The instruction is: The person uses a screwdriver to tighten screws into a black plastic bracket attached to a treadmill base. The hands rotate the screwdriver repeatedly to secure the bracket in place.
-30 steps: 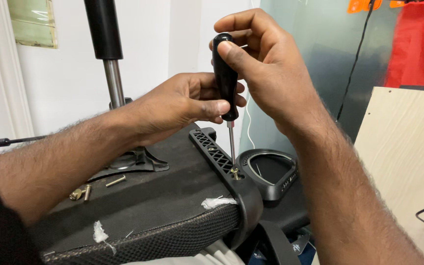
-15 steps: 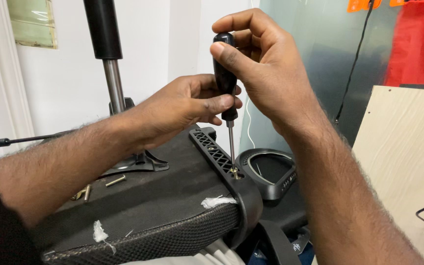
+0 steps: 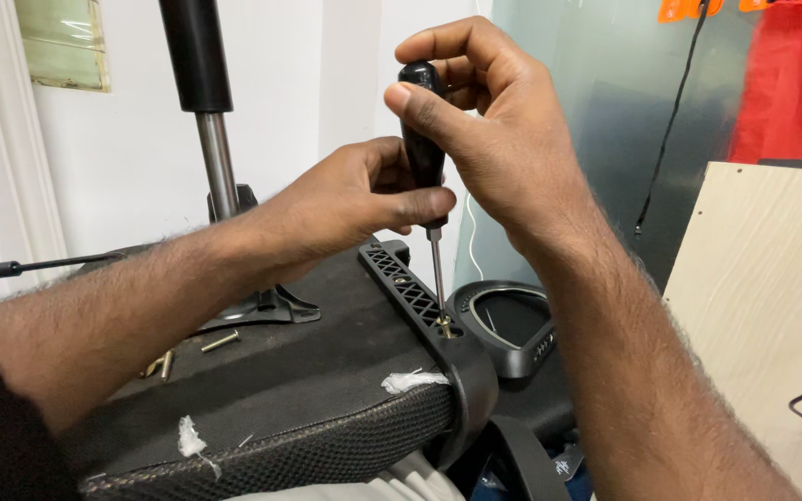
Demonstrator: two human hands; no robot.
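Note:
A black-handled screwdriver (image 3: 424,153) stands upright, its thin shaft reaching down to a brass screw (image 3: 444,326) in a black ribbed plastic bracket (image 3: 420,297). My right hand (image 3: 494,139) wraps the top of the handle. My left hand (image 3: 355,199) pinches the lower end of the handle between thumb and fingers. The bracket runs along the edge of an upturned black chair seat (image 3: 308,371), whose underside faces up.
A gas-lift column (image 3: 206,102) rises from a metal plate (image 3: 262,306) on the seat. Loose brass screws (image 3: 220,341) lie on the fabric beside white stuffing scraps (image 3: 410,380). A black armrest piece (image 3: 508,325) sits behind the bracket. A pale wooden panel (image 3: 763,306) leans at right.
My right hand's fingers have shifted slightly around the handle top, as in a turn. The screwdriver stays upright on the same screw. My left hand has barely moved.

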